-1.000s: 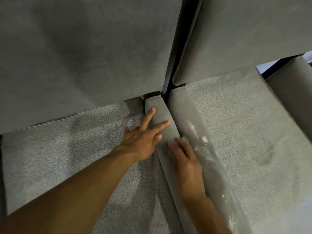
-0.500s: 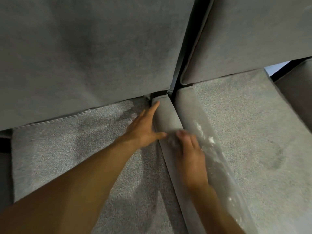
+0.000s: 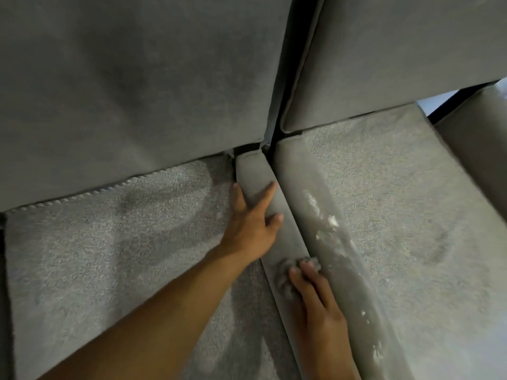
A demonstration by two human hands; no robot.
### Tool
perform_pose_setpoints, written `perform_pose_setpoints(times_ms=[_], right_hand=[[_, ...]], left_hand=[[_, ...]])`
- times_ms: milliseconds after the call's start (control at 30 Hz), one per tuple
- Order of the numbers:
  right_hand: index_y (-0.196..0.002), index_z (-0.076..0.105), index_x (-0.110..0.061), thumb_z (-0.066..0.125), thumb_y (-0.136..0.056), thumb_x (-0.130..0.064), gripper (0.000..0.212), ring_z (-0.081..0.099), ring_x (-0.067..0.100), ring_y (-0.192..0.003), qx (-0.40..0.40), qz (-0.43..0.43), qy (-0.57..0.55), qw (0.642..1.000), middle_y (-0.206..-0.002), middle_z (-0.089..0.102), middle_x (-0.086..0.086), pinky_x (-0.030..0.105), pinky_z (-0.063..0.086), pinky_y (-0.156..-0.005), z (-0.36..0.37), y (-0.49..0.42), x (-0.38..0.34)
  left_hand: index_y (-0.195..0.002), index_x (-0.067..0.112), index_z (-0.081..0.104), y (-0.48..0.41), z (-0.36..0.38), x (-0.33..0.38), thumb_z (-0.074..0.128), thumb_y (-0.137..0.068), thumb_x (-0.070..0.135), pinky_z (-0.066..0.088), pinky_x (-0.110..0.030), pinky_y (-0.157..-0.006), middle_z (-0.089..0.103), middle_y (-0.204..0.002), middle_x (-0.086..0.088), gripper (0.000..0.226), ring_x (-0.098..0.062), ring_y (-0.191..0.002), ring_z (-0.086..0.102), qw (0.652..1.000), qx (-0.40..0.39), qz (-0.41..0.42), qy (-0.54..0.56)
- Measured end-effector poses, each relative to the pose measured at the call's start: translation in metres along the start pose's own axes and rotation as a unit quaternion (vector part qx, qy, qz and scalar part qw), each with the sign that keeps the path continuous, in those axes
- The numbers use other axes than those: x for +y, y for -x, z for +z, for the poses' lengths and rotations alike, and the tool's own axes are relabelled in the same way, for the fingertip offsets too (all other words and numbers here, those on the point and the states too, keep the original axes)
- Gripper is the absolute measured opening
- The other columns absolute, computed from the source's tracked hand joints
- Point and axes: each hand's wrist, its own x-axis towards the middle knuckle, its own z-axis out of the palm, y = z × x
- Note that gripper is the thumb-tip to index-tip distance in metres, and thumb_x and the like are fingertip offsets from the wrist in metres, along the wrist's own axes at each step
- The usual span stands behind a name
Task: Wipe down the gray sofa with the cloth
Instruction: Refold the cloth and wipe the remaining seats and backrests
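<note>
The cloth (image 3: 285, 281) is a small gray wad bunched on the gray sofa (image 3: 109, 270), sitting on the rolled edge of the left seat cushion (image 3: 255, 174) just beside the seam (image 3: 292, 215) where the two seats meet. My right hand (image 3: 318, 311) lies on top of it, fingers straight and close together, pressing down, not gripping (my thumb is hidden, so I can't say whether it pinches). With no real hold, I think the wad could roll out from under my fingertips or slide down into the seam on the next stroke.

My left hand (image 3: 251, 226) rests flat further up that same edge, fingers spread apart, bracing the cushion. If it eases off, the edge may shift and close the seam over the cloth.

White flecks (image 3: 332, 220) streak the right seat cushion (image 3: 397, 215) next to the seam. A careless drag could smear them deeper into the nap, or push them into the seam.
</note>
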Motion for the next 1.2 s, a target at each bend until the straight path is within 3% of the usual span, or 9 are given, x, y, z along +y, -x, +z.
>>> perform_pose_setpoints(times_ms=[267, 400, 567, 667, 733, 867, 967, 1100, 1200], right_hand=[[-0.134, 0.061, -0.007, 0.056, -0.096, -0.014, 0.039, 0.047, 0.016, -0.135, 0.029, 0.023, -0.014, 0.999, -0.144, 0.054, 0.010, 0.008, 0.029, -0.111, 0.018, -0.023, -0.002], [-0.130, 0.066, -0.007, 0.047, -0.101, -0.026, 0.039, 0.050, 0.018, -0.135, 0.023, 0.042, -0.027, 0.999, -0.143, 0.054, 0.009, 0.017, 0.032, -0.115, 0.002, 0.061, 0.010], [-0.116, 0.075, -0.028, 0.049, -0.103, -0.021, 0.030, 0.054, 0.013, -0.126, 0.036, 0.071, -0.043, 0.996, -0.136, 0.061, -0.007, 0.006, 0.032, -0.107, -0.025, 0.148, 0.029], [-0.124, 0.071, -0.014, 0.045, -0.105, -0.034, 0.038, 0.054, 0.017, -0.128, 0.037, 0.059, 0.012, 0.997, -0.138, 0.059, 0.002, 0.011, 0.026, -0.115, -0.021, 0.119, 0.028], [-0.132, 0.063, -0.010, 0.062, -0.095, -0.018, 0.038, 0.051, 0.021, -0.133, 0.029, 0.061, -0.001, 0.998, -0.143, 0.054, 0.008, 0.014, 0.029, -0.114, -0.009, 0.075, 0.023], [-0.130, 0.062, -0.011, 0.056, -0.091, -0.008, 0.040, 0.051, 0.029, -0.122, 0.038, 0.064, -0.079, 0.994, -0.137, 0.049, 0.011, 0.028, 0.044, -0.099, 0.009, -0.007, 0.007], [-0.127, 0.064, -0.017, 0.055, -0.088, -0.009, 0.040, 0.053, 0.031, -0.110, 0.054, 0.043, -0.041, 0.997, -0.124, 0.050, 0.008, 0.045, 0.050, -0.090, 0.011, -0.007, 0.014], [-0.128, 0.062, -0.020, 0.071, -0.083, -0.014, 0.047, 0.057, 0.023, -0.104, 0.052, 0.046, -0.015, 0.997, -0.123, 0.051, -0.001, 0.039, 0.053, -0.087, -0.015, 0.069, 0.032], [-0.126, 0.066, -0.017, 0.063, -0.087, -0.018, 0.039, 0.057, 0.024, -0.106, 0.058, 0.061, 0.018, 0.996, -0.124, 0.055, 0.002, 0.039, 0.051, -0.087, -0.029, 0.105, 0.040]], left_hand=[[-0.153, 0.063, 0.017, 0.022, 0.025, -0.007, 0.049, -0.104, 0.051, 0.038, -0.038, -0.113, -0.020, -0.170, 0.000, 0.060, -0.032, -0.152, 0.028, 0.996, 0.074, 0.018, 0.046], [-0.155, 0.061, 0.017, 0.050, 0.041, -0.003, 0.047, -0.106, 0.044, 0.039, -0.038, -0.114, -0.022, -0.170, -0.004, 0.059, -0.032, -0.150, 0.032, 0.997, 0.047, -0.003, 0.054], [-0.153, 0.061, 0.020, 0.096, 0.078, -0.002, 0.050, -0.107, 0.038, 0.041, -0.036, -0.113, -0.023, -0.170, -0.006, 0.060, -0.029, -0.151, 0.031, 0.998, 0.031, 0.011, 0.059], [-0.150, 0.064, 0.020, 0.103, 0.090, -0.004, 0.047, -0.108, 0.038, 0.035, -0.028, -0.111, -0.023, -0.170, -0.001, 0.057, -0.024, -0.154, 0.023, 0.995, 0.042, 0.001, 0.089], [-0.149, 0.065, 0.025, 0.100, 0.093, -0.010, 0.047, -0.108, 0.036, 0.031, -0.024, -0.110, -0.019, -0.171, 0.002, 0.055, -0.023, -0.154, 0.022, 0.993, 0.050, -0.001, 0.104], [-0.135, 0.071, 0.045, 0.085, 0.090, -0.023, 0.048, -0.108, 0.022, 0.041, -0.046, -0.118, 0.008, -0.170, -0.001, 0.056, -0.025, -0.150, 0.036, 0.982, 0.063, 0.019, 0.177], [-0.136, 0.068, 0.048, 0.083, 0.090, -0.023, 0.048, -0.107, 0.024, 0.040, -0.050, -0.118, 0.015, -0.168, -0.003, 0.053, -0.025, -0.150, 0.034, 0.982, 0.063, 0.009, 0.181], [-0.145, 0.062, 0.040, 0.091, 0.089, -0.012, 0.040, -0.111, 0.028, 0.028, -0.028, -0.113, 0.002, -0.172, 0.000, 0.049, -0.023, -0.155, 0.022, 0.991, 0.070, -0.004, 0.117], [-0.145, 0.062, 0.038, 0.096, 0.086, -0.008, 0.039, -0.111, 0.031, 0.030, -0.026, -0.104, -0.001, -0.172, 0.002, 0.046, -0.022, -0.154, 0.024, 0.992, 0.067, -0.010, 0.109]])
